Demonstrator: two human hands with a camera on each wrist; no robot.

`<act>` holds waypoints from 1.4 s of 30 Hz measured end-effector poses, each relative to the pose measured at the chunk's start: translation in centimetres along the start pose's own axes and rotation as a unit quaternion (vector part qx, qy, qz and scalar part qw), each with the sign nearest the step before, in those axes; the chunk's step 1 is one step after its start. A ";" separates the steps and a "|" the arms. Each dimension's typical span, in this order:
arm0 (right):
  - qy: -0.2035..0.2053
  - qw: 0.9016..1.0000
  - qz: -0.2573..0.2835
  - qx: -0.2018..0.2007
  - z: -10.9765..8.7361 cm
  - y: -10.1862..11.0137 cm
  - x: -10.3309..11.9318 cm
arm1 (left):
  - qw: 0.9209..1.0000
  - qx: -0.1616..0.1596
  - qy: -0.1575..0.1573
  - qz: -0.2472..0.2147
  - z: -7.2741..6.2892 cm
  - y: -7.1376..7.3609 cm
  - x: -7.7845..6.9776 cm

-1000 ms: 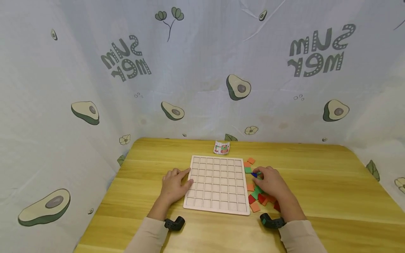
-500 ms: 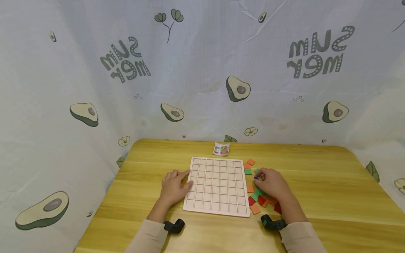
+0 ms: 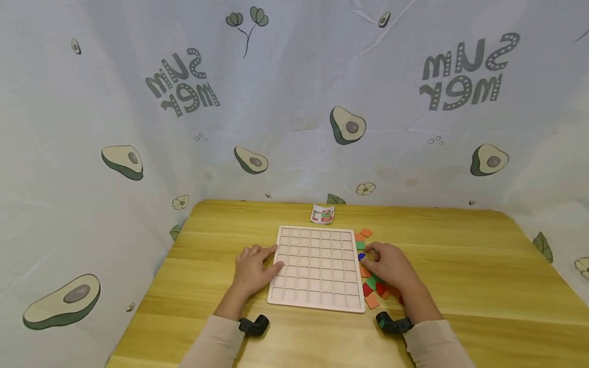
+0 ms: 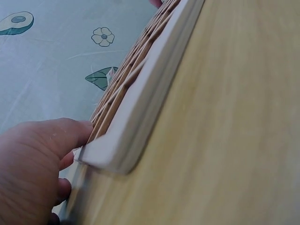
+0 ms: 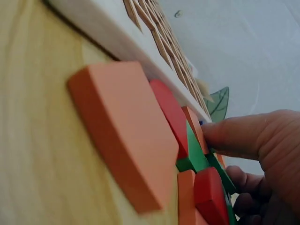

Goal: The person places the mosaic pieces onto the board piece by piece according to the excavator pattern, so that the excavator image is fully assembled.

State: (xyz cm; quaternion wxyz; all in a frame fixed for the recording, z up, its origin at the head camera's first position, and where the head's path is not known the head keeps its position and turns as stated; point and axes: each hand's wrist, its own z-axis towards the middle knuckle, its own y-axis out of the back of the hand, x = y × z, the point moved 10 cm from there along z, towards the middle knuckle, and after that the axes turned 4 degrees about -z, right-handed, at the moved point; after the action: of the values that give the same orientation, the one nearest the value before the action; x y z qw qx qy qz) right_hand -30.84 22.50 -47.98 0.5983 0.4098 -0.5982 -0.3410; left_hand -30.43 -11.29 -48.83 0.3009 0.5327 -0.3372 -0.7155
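A pale wooden grid board (image 3: 317, 307) lies on the table in the head view. My left hand (image 3: 251, 271) rests at its left side, thumb over the rim and index fingertip against the edge; the left wrist view has the thumb (image 4: 70, 133) on the frame near a corner. Beside the board's right edge, my right hand (image 3: 392, 266) pinches a small blue piece (image 3: 361, 256) at the tips of thumb and index finger. In the right wrist view the thumb hides nearly all of that piece. Orange (image 5: 126, 126), red (image 5: 211, 192) and green (image 5: 197, 157) pieces lie under and around the right hand.
A small printed pattern card (image 3: 322, 214) stands on the table behind the board. More orange (image 3: 366, 232) and green (image 3: 360, 245) pieces lie along the board's right edge. A patterned curtain (image 3: 294, 102) hangs behind the wooden table (image 3: 483, 266).
My right hand has shifted left with the blue piece, which is now close to the board's right edge and turned. The left hand stays in place on the board.
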 end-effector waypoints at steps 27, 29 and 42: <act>0.012 0.999 -0.019 -0.040 -0.3 1.1 0.5 | 1.000 -0.004 0.006 -0.003 0.1 -0.2 0.0; 0.012 0.999 -0.012 -0.037 -0.3 1.1 0.4 | 1.000 -0.005 0.006 -0.002 0.1 -0.2 0.0; 0.047 0.999 0.004 0.004 -0.4 0.5 0.0 | 1.000 -0.010 0.003 -0.005 0.0 -0.2 0.0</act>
State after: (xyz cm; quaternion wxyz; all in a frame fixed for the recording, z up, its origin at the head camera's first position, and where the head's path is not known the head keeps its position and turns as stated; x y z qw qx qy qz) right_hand -30.53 22.77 -47.57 0.6252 0.4256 -0.5725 -0.3166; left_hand -30.43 -11.16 -48.93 0.3037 0.5335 -0.3268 -0.7186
